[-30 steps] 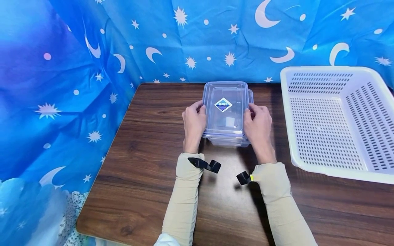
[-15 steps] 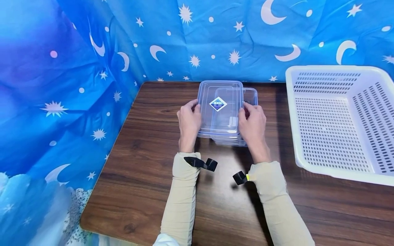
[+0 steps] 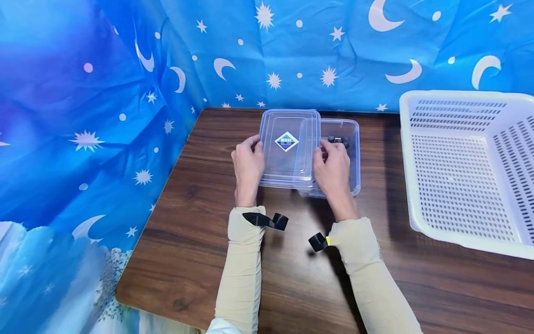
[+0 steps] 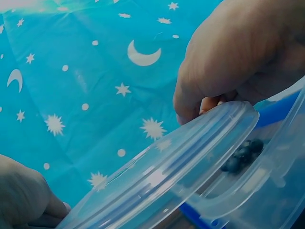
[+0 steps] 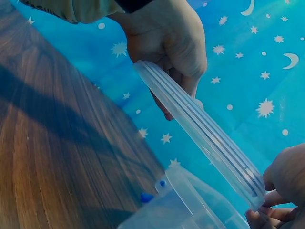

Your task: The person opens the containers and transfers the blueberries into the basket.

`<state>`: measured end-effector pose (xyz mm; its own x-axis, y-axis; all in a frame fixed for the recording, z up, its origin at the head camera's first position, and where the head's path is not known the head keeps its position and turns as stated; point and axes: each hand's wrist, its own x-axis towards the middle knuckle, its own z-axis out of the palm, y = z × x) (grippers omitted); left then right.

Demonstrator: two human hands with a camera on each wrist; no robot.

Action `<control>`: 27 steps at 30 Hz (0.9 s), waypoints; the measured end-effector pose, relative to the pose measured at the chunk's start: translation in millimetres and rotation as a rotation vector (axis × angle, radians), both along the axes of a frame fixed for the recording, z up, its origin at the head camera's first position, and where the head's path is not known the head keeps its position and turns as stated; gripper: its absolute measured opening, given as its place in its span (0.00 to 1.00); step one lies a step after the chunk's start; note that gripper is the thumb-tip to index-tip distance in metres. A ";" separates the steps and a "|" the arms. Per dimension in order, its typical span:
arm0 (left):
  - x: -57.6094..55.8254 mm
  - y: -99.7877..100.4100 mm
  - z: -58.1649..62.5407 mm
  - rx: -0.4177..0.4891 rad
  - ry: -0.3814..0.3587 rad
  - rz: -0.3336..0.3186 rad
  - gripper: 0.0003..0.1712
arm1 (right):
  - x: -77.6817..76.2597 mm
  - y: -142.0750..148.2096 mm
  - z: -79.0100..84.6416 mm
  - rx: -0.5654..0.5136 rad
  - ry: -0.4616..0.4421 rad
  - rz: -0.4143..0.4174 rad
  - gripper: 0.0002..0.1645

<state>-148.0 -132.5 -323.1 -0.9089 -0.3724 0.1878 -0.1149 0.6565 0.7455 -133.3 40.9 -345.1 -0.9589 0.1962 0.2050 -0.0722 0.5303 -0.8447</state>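
Note:
A clear plastic lid (image 3: 271, 157) with a blue diamond-shaped label is held between both hands, its edge looking layered. My left hand (image 3: 248, 164) pinches its left edge, and my right hand (image 3: 335, 169) pinches the right edge. Partly beneath the lid stands a clear plastic container (image 3: 355, 160) on the table. Small dark rounded things (image 4: 244, 155) sit inside it, partly hidden behind my right hand in the head view. The lid (image 5: 205, 138) is raised over the container in the right wrist view, with a gap between them.
A large white perforated basket (image 3: 406, 153) stands on the right side of the brown wooden table (image 3: 192, 232). A blue curtain (image 3: 300, 51) with stars and moons hangs behind the table and along its left side.
Both hands have carried the lid left off the container, so more of the container's right part and the dark things inside now show. The head view has also shifted slightly left.

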 end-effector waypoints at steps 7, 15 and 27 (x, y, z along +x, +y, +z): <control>3.0 -14.7 0.7 0.003 -0.009 0.028 0.15 | -1.1 -15.3 0.8 0.012 0.004 0.022 0.22; 4.8 -34.7 1.5 0.000 -0.005 0.064 0.15 | -0.7 -34.6 4.7 0.011 0.000 0.076 0.24; 11.5 -62.5 2.2 0.006 -0.035 0.137 0.16 | 0.8 -63.5 7.9 0.086 -0.033 0.202 0.27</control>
